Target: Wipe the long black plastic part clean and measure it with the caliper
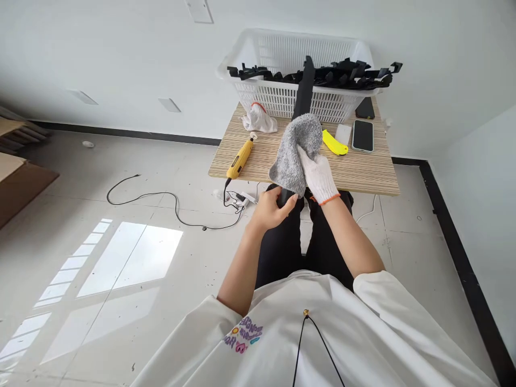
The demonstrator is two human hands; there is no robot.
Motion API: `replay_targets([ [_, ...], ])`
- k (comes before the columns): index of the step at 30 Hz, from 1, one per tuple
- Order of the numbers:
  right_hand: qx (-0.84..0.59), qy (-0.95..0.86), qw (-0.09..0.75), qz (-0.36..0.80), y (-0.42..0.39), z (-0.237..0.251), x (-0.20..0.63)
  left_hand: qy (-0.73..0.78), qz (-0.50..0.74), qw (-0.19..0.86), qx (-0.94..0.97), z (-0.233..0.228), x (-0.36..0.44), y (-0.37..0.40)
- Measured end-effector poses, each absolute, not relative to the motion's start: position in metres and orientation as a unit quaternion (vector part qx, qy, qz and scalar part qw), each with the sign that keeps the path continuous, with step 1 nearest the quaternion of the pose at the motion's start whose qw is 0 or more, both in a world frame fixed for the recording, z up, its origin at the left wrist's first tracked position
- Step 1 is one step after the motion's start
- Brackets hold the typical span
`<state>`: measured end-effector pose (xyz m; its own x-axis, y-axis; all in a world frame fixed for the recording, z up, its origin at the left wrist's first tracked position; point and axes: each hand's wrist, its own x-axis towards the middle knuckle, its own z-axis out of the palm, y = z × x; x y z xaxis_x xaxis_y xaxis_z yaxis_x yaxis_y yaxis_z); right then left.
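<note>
Nearest the camera, both forearms reach forward from white sleeves over the person's black-trousered lap. The bare left hand [271,208] is curled closed around the lower end of a long black plastic part [303,91], thumb and fingers wrapped about it just below the near edge of the wooden table [363,174]. The right hand [318,174], in a white knit glove with an orange cuff, is raised above the left and closed on a grey cloth [294,153], pressing it against the part over the table's near edge. The part runs up and away across the table towards the white basket [282,99] at the table's far side, which holds more black parts. Left of the cloth on the table lies a yellow rotary tool [239,159], a spare white glove [258,118] beyond it; right of the cloth lie a yellow knife [334,143] and a phone [363,135].
</note>
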<state>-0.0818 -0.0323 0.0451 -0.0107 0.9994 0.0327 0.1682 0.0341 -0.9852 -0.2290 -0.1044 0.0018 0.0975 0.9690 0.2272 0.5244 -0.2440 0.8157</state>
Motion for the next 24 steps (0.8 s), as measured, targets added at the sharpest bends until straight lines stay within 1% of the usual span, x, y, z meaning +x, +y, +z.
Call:
replay_targets([
  [3, -0.46, -0.561, 0.433, 0.534, -0.048, 0.041, -0.076, 0.516, 0.423, 0.277, 0.692, -0.007, -0.227, -0.107],
  [5, -0.436, -0.571, 0.434, 0.543, -0.057, 0.037, -0.074, 0.494, 0.437, 0.247, 0.71, -0.011, -0.223, -0.108],
  [8, -0.476, -0.548, 0.491, 0.482, -0.064, 0.032, -0.071, 0.504, 0.424, 0.217, 0.72, -0.014, -0.215, -0.11],
  [9, -0.493, -0.544, 0.498, 0.461, -0.065, 0.031, -0.069, 0.514, 0.418, 0.217, 0.717, -0.016, -0.213, -0.111],
  [11, -0.506, -0.558, 0.471, 0.459, -0.066, 0.031, -0.064, 0.524, 0.41, 0.236, 0.709, -0.02, -0.212, -0.113],
  [13, -0.488, -0.585, 0.42, 0.493, -0.068, 0.032, -0.059, 0.509, 0.418, 0.268, 0.704, -0.026, -0.212, -0.114],
  [15, -0.472, -0.609, 0.404, 0.494, -0.071, 0.031, -0.057, 0.49, 0.429, 0.292, 0.701, -0.03, -0.212, -0.116],
  [17, -0.499, -0.617, 0.434, 0.426, -0.075, 0.029, -0.058, 0.485, 0.43, 0.288, 0.705, -0.031, -0.21, -0.118],
  [20, -0.582, -0.589, 0.466, 0.314, -0.082, 0.025, -0.062, 0.492, 0.411, 0.274, 0.716, -0.026, -0.208, -0.121],
  [22, -0.595, -0.559, 0.478, 0.323, -0.087, 0.024, -0.065, 0.503, 0.396, 0.288, 0.712, -0.023, -0.209, -0.122],
  [24, -0.571, -0.548, 0.479, 0.379, -0.091, 0.023, -0.067, 0.519, 0.396, 0.299, 0.696, -0.024, -0.212, -0.121],
])
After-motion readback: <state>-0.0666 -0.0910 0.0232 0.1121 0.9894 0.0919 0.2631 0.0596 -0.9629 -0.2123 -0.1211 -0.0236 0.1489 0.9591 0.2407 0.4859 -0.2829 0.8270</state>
